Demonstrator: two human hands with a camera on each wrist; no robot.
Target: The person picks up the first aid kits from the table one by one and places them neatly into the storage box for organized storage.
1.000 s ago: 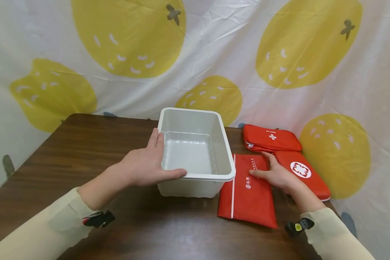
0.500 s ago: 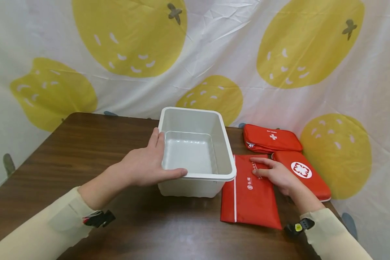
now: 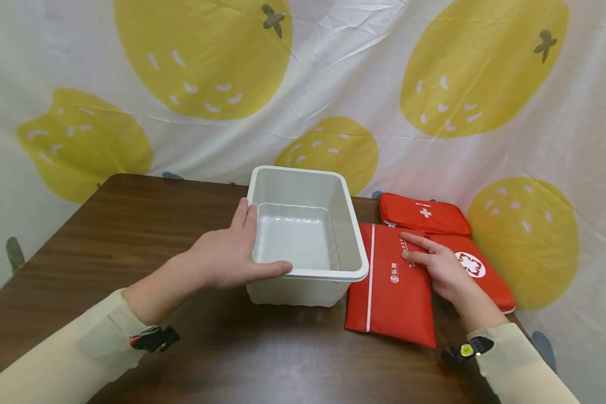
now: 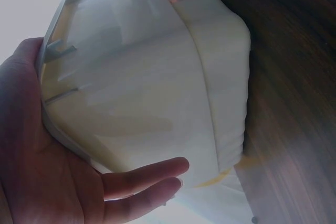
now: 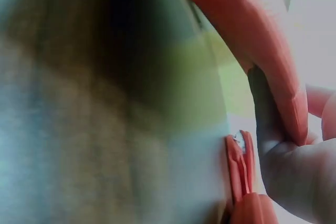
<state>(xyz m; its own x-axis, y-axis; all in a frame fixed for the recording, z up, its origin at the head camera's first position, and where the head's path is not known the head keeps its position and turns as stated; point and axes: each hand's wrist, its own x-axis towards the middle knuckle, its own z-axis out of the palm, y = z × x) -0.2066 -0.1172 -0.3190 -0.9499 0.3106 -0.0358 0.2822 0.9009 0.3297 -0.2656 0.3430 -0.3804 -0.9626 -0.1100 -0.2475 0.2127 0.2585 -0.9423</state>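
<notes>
In the head view a white plastic bin stands on the table. My left hand rests on its near left corner, thumb along the rim and straight fingers against the outer left wall; the left wrist view shows two fingers touching that wall. My right hand holds a flat red pouch with a white stripe and white print, just right of the bin. Thumb and forefinger lie over its upper right part. In the right wrist view a finger lies under the pouch, whose underside hangs above the table.
A red first aid pouch with a white cross and zip lies at the back right. In front of it, a red case with a round white emblem is partly hidden by my right hand. A lemon-print curtain hangs behind the wooden table.
The right hand's thumb and forefinger have shifted on the red pouch, and its far edge has risen and moved away. The bin and left hand have stayed in place.
</notes>
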